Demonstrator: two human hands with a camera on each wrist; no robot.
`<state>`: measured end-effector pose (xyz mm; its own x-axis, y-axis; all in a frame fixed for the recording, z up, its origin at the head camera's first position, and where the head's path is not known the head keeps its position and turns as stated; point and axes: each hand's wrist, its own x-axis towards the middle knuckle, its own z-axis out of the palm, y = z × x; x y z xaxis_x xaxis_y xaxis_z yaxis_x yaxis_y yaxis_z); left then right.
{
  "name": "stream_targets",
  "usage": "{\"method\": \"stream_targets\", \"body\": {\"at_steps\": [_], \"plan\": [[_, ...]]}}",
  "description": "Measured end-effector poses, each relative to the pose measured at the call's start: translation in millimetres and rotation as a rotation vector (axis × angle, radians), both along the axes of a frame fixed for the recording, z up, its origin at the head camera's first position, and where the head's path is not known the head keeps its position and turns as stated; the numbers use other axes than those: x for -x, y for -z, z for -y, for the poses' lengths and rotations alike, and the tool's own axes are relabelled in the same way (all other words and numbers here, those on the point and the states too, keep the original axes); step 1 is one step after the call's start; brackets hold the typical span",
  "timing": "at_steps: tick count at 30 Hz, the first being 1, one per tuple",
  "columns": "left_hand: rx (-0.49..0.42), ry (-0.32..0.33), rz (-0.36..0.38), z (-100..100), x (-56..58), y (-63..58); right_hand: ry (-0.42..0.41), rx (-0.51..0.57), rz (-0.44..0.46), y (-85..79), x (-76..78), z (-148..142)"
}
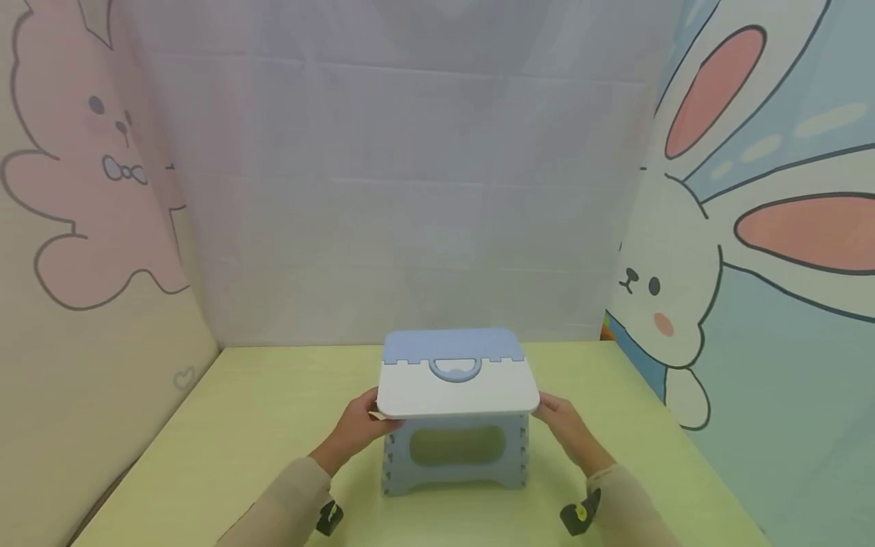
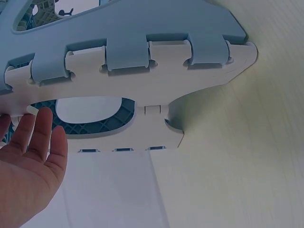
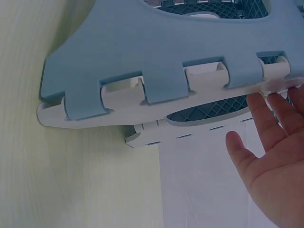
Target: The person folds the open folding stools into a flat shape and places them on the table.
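Note:
A blue-and-white folding step stool [image 1: 458,395] stands unfolded and upright, with a blue carry handle [image 1: 456,370] in its top. My left hand [image 1: 362,420] is at the left end of the seat, thumb near the front corner. Its fingers [image 2: 41,133] reach nearly straight to the white side panel in the left wrist view. Opposite it, my right hand [image 1: 562,419] touches the right end just below the seat edge. In the right wrist view its fingers [image 3: 267,121] are extended against the hinged white panel, thumb apart. The seat hides part of both hands in the head view.
The stool is on a pale yellow-green table [image 1: 287,395]. A plain white curtain [image 1: 410,190] hangs behind, and printed rabbit panels [image 1: 683,304] flank the table. Dark wrist devices [image 1: 581,513] sit at both sleeves.

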<state>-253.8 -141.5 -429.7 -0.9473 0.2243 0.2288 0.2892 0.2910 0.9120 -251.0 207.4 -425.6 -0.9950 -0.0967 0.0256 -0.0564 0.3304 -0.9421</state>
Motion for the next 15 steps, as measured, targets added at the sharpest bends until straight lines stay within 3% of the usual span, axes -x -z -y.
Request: {"method": "stream_targets", "body": {"at_steps": [15], "plan": [[-0.017, -0.027, -0.012, -4.8, -2.1, 0.5, -0.027, 0.037, -0.038, 1.1, -0.1, -0.7]]}}
